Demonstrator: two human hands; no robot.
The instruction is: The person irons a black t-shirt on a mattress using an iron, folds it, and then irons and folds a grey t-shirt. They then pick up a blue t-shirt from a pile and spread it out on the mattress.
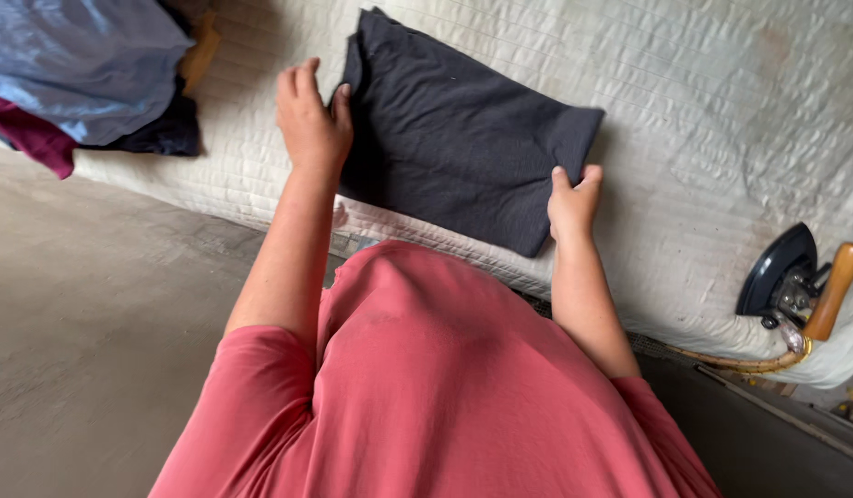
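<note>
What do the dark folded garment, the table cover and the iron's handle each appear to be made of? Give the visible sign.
Dark folded garment: soft matte knit fabric, probably; it drapes limply. Table cover: off-white quilted cloth, stitched rows visible. Iron's handle: smooth tan, likely wood.
</note>
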